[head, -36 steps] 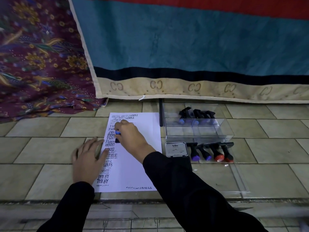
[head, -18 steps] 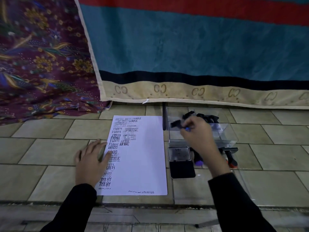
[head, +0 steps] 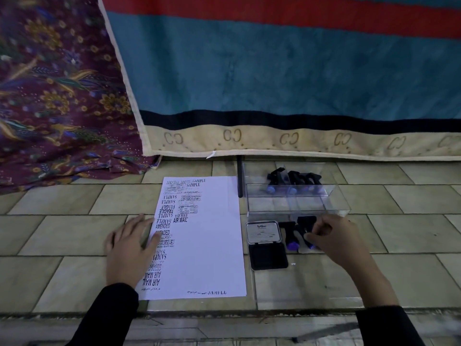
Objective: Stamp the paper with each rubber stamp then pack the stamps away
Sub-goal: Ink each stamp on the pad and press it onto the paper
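The white paper (head: 207, 245) lies on the tiled floor, with several black imprints down its left half. My left hand (head: 129, 248) presses flat on its left edge. An open ink pad (head: 267, 245) sits right of the paper. Beside it lie black stamps with purple ends; one stamp (head: 290, 236) lies free. My right hand (head: 336, 238) rests over the neighbouring purple-ended stamp (head: 305, 224), thumb and fingers pinched around it where it lies. A clear plastic box (head: 299, 206) behind them holds several black stamps (head: 294, 181). Any stamps under my right hand are hidden.
A flat clear lid (head: 304, 285) lies on the tiles in front of the ink pad. A thin black rod (head: 240, 178) lies between paper and box. A striped blanket (head: 274, 83) and a patterned purple cloth (head: 57, 96) hang behind. A step edge runs along the near side.
My right hand lifted a stamp off the paper, carried it right to the clear box, then dropped back down to the row of stamps beside the ink pad. My left hand stayed put.
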The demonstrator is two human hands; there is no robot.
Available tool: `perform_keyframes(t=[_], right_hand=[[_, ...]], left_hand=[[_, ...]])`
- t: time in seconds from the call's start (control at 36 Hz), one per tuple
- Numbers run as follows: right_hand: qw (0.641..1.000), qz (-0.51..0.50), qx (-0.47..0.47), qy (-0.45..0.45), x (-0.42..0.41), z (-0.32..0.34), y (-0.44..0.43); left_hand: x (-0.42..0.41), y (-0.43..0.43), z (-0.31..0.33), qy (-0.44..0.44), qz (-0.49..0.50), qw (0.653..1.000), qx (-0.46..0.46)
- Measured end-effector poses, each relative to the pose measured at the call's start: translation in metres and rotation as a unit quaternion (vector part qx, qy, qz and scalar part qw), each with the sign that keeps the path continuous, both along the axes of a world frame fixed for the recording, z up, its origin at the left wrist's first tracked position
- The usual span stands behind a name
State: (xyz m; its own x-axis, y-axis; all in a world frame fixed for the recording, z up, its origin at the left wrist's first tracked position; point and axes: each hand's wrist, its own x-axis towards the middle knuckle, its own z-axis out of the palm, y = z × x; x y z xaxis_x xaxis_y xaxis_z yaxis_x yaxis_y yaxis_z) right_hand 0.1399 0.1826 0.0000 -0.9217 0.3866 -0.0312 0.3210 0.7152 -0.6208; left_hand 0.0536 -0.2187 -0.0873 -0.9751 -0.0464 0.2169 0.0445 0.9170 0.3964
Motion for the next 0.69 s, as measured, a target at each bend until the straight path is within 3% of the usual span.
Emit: perform_keyframes(t=[0.44, 0.61, 0.69], right_hand=[[0.997, 0.023, 0.067, -0.042, -0.011, 0.001, -0.004], [0.997, 0.026, 0.031, -0.065, -0.011, 0.004, 0.001], [0.999, 0.009, 0.027, -0.026, -0.017, 0.011, 0.004]], left_hand=[[0.0, -0.001, 0.0, -0.002, -0.002, 1.0, 0.001], [0.0, -0.001, 0.0, -0.005, -0.001, 1.0, 0.001], [0.0, -0.001, 0.0, -0.006, -0.001, 1.0, -0.001]])
